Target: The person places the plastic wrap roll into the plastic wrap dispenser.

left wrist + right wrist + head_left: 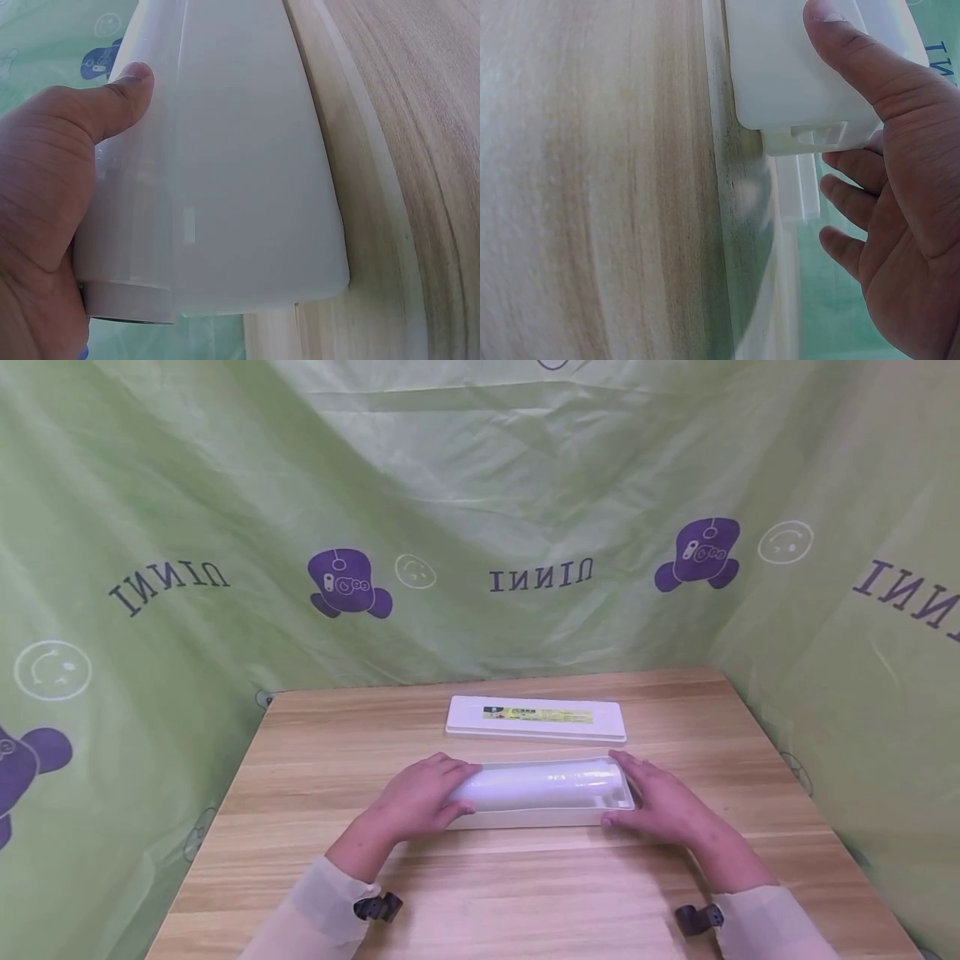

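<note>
A long white plastic box (532, 818) lies lengthwise on the table with its top off. Inside is a shiny roll of plastic wrap (536, 783), its left end raised above the box rim in the left wrist view. My left hand (423, 797) grips that left end of the roll, thumb in front and fingers over the far side. At the opposite end, my right hand (663, 802) holds the box, with the thumb (836, 34) on its front wall and the other fingers behind its end.
Behind the box lies its flat white lid (461, 720), with a yellow-green printed label (537, 715). Wood-grain tabletop (337, 727) surrounds both. Green printed curtains (480, 485) hang at the back and sides, close against the table edges.
</note>
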`<state>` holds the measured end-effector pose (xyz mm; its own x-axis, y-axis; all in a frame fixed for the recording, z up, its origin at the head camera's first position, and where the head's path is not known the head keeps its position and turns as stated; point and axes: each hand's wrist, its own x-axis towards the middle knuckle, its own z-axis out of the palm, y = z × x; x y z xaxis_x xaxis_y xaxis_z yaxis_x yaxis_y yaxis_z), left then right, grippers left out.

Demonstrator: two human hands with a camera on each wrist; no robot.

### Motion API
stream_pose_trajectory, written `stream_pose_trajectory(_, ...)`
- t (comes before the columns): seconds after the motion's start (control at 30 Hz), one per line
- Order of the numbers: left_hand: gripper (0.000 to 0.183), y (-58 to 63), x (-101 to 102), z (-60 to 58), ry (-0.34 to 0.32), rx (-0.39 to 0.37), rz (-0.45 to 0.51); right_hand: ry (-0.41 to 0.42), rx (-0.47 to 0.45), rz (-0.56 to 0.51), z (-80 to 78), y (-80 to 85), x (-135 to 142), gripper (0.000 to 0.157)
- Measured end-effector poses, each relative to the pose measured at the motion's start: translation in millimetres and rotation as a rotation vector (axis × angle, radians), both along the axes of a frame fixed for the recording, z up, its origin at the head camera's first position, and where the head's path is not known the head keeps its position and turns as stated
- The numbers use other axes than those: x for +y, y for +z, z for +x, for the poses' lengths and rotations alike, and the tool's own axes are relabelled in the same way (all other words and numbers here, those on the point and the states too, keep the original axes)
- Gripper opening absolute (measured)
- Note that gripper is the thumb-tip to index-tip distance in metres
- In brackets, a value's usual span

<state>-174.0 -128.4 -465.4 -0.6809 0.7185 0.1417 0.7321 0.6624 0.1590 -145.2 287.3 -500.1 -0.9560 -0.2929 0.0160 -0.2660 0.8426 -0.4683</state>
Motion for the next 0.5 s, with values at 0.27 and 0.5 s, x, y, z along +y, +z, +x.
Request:
stream_pose_trajectory(0.27,0.059,-1.8,3.2,-0.8,0.001,0.012,-0.007,0.003,0.002,-0.005,1.0,2.5,-1.1,0.112)
stream_pose_trajectory(0.5,0.06,-0.7,7.9,0.4,0.009,0.011,-0.034,-0.001,0.005,-0.007,0.1,-1.0,0.1,0.113)
